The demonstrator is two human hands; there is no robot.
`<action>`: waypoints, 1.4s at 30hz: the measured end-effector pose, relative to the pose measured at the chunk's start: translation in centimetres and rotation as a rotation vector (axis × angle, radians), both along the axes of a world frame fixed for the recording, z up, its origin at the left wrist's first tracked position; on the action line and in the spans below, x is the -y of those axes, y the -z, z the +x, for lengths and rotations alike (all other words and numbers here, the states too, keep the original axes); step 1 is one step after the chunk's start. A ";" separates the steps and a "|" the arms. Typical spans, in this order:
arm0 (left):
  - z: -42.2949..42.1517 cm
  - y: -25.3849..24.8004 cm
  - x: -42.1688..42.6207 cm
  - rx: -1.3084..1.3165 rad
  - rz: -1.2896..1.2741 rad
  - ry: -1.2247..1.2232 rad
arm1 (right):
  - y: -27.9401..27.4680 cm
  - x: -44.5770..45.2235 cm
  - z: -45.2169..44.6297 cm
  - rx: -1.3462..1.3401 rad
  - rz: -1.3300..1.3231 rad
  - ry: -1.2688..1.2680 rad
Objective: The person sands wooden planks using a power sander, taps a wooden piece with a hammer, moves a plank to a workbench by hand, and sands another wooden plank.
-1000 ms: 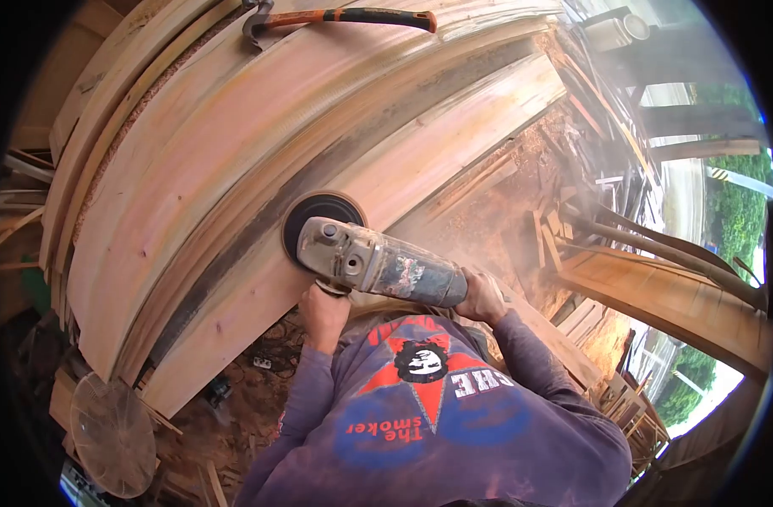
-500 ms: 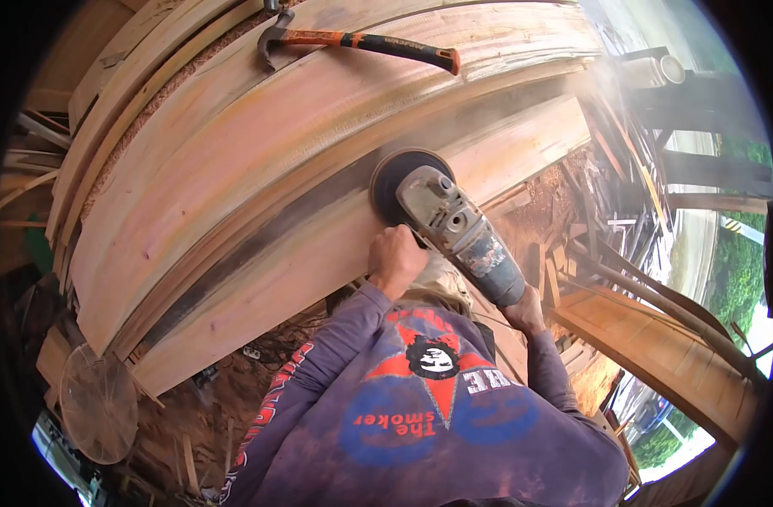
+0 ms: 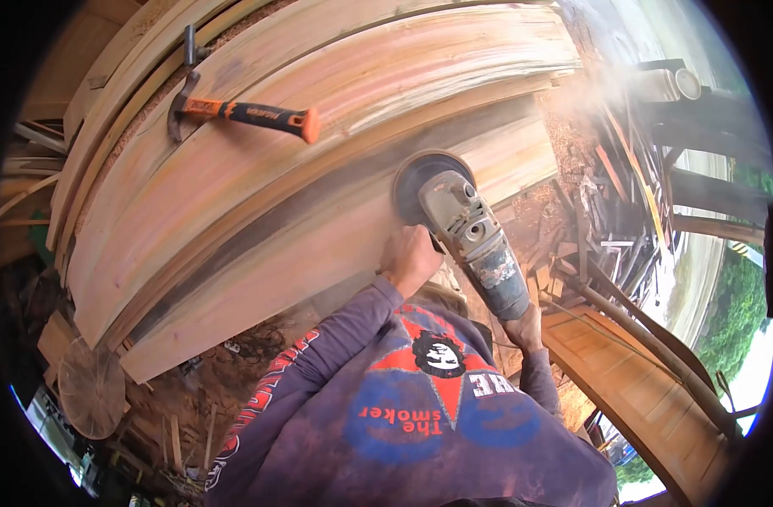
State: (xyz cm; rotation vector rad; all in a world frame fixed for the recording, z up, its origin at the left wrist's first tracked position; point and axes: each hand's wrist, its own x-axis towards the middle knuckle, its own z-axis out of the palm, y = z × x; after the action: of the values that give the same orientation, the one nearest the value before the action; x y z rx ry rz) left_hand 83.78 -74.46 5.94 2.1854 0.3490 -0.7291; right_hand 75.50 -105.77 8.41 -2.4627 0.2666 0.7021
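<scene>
My left hand (image 3: 413,258) is closed around the side handle of an angle grinder (image 3: 483,245), close to its head. My right hand (image 3: 524,328) wraps the rear end of the grinder's body. A round dark disc (image 3: 413,188) at the front of the tool meets the upper face of a long pale wooden plank (image 3: 276,287). Whether the disc spins cannot be made out, but hazy dust hangs around it and drifts to the far right. The fingers of both hands are partly hidden.
A claw hammer (image 3: 251,117) with an orange and black handle lies on wide stacked boards (image 3: 319,127) beyond the plank. A round log end (image 3: 93,389) stands at left. Scrap sticks (image 3: 619,220) and a wooden panel (image 3: 631,363) are on the right.
The grinder and both hands have moved right along the plank. My view has shifted, and the hammer appears farther left and lower.
</scene>
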 end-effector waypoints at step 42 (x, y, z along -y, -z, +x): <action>14.1 0.6 15.1 0.236 -0.065 0.416 | 0.7 7.2 1.1 -0.002 0.085 0.493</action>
State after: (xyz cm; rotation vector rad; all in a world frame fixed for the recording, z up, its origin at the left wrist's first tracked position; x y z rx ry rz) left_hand 97.85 -89.53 5.29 2.2759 -0.2552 -0.6781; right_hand 76.62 -112.96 7.72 -2.1866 0.7928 0.4887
